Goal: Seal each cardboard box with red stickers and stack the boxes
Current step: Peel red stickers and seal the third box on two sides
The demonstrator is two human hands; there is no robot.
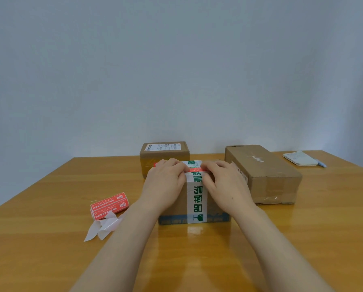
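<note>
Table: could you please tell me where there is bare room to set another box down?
The table is bare left of the sticker strips, and near right, in front of the long box. Crowded: the centre, around the taped box and rear box.

Wall: plain pale grey-blue wall point(176, 70) fills the upper half of the view, evenly toned.
Table: honey-coloured wooden table point(49, 260), glossy, with grain running side to side; its far edge lies against the wall.
Light: soft and even, leaving pale reflections on the varnish and faint shadows.
</note>
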